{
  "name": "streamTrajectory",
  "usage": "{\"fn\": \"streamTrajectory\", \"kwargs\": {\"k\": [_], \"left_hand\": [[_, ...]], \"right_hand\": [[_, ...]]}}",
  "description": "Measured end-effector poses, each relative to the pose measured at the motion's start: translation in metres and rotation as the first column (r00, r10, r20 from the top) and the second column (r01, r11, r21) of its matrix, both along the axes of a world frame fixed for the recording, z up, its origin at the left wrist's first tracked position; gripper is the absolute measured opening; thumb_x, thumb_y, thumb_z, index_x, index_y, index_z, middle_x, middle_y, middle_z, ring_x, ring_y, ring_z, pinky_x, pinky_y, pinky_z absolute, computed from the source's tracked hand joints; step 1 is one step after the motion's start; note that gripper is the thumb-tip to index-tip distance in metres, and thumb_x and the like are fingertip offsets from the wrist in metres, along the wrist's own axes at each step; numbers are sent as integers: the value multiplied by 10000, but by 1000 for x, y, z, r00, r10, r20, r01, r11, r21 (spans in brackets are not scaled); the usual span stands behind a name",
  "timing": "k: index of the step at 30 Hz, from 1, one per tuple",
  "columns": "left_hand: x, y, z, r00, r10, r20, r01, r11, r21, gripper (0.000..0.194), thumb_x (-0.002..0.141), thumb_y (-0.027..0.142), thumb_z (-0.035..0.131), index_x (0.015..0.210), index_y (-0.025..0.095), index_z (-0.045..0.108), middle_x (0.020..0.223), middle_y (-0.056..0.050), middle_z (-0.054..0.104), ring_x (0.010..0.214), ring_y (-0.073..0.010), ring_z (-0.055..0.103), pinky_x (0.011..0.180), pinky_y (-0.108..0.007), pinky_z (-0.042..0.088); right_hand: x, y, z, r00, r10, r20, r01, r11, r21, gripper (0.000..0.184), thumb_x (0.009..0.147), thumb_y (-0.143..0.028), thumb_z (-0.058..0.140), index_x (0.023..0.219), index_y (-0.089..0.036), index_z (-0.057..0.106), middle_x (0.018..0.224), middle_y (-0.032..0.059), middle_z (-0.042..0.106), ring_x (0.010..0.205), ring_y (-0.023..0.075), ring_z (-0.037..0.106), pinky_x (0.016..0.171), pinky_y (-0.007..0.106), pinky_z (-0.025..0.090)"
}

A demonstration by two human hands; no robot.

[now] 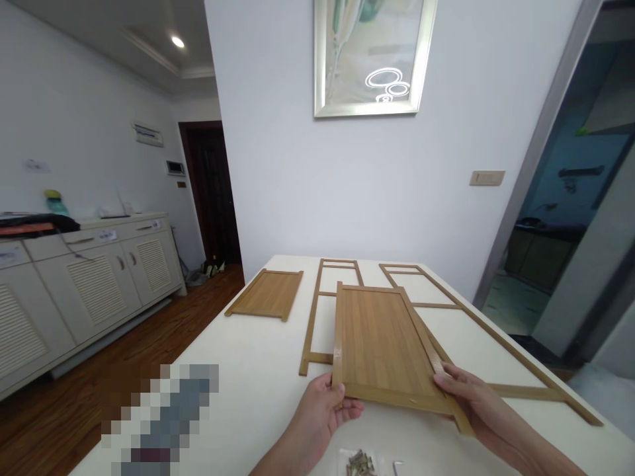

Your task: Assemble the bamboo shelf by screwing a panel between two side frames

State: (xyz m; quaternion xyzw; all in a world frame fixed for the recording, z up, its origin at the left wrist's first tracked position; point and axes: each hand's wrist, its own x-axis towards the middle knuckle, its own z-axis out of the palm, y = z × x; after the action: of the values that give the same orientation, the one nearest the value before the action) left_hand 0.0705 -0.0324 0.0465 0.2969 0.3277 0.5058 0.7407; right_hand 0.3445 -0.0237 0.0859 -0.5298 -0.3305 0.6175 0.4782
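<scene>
A rectangular bamboo shelf panel (384,344) is held just above the white table (238,377), tilted away from me. My left hand (325,403) grips its near left corner. My right hand (471,396) grips its near right edge. Under the panel lie two ladder-like bamboo side frames: one (317,311) at its left, the other (496,344) stretching to the right. A second bamboo panel (265,294) lies flat at the far left of the table.
A small pile of screws (360,463) and a metal hex key (398,468) lie at the table's near edge. A blurred patch covers the near left corner. White cabinets (84,277) stand at left across a wooden floor. A doorway opens at right.
</scene>
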Motion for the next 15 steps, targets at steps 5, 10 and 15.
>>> {"fn": "streamTrajectory", "kwargs": {"k": [5, 10, 15], "left_hand": [[18, 0, 4, 999, -45, -3, 45, 997, 58, 462, 669, 423, 791, 934, 108, 582, 900, -123, 672, 719, -174, 664, 729, -321, 514], [3, 15, -7, 837, 44, -545, 89, 973, 215, 461, 815, 593, 543, 913, 145, 591, 891, -100, 642, 707, -194, 631, 532, -270, 450], [-47, 40, -12, 199, 436, -877, 82, 885, 459, 306, 894, 404, 474, 1055, 168, 581, 907, -66, 652, 889, -217, 607, 816, -327, 441]], "right_hand": [[3, -7, 2, 995, 8, 103, -5, 1000, -24, 651, 579, -157, 846, 1156, -198, 549, 989, 59, 723, 795, 224, 702, 530, 286, 614], [20, -3, -1, 984, -127, 129, 124, 992, 32, 620, 538, -133, 849, 1091, -206, 576, 822, 6, 703, 642, 170, 672, 451, 229, 580], [58, 6, -2, 946, -285, 154, 276, 958, 76, 535, 563, -229, 846, 1025, -192, 578, 835, 49, 705, 624, 187, 663, 436, 245, 566]]}}
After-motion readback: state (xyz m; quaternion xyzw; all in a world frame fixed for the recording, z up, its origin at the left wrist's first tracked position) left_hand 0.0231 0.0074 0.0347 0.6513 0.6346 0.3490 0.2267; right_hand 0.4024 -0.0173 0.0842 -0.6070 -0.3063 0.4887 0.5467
